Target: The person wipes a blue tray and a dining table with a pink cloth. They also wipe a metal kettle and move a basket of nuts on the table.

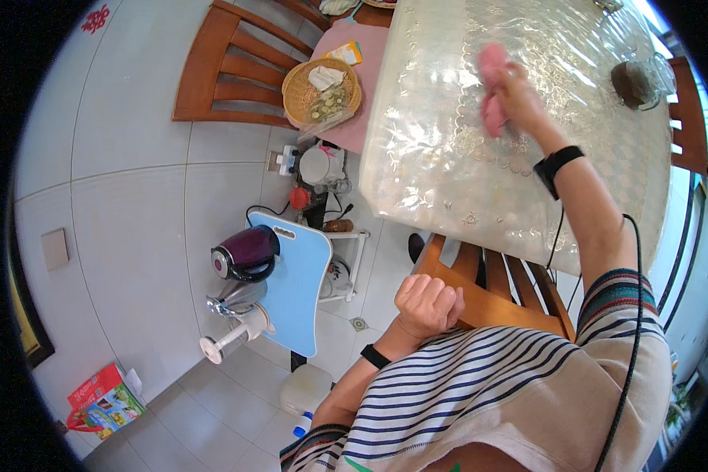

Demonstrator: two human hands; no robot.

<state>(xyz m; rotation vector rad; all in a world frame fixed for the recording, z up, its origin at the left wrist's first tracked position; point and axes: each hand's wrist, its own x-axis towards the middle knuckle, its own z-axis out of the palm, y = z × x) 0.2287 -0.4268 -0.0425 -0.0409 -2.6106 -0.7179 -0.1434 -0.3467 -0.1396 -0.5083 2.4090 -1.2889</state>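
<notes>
My right hand (520,99) is stretched out over the table and grips a crumpled pink cloth (493,112). The hand and cloth are slightly blurred. Beneath them lies a clear plastic cover over a cream, flower-patterned tablecloth (425,194). My left hand (428,302) is curled into a fist in front of my body, near the top rail of a wooden chair (495,298); no object shows in it. Black bands circle both wrists.
A glass jar (640,82) with dark contents stands near the table's far right edge. At left, a wicker basket (292,88) rests on a pink-covered surface. A blue folding table (301,283) bears a purple electric kettle (245,251). A black cable (637,330) runs along my right arm.
</notes>
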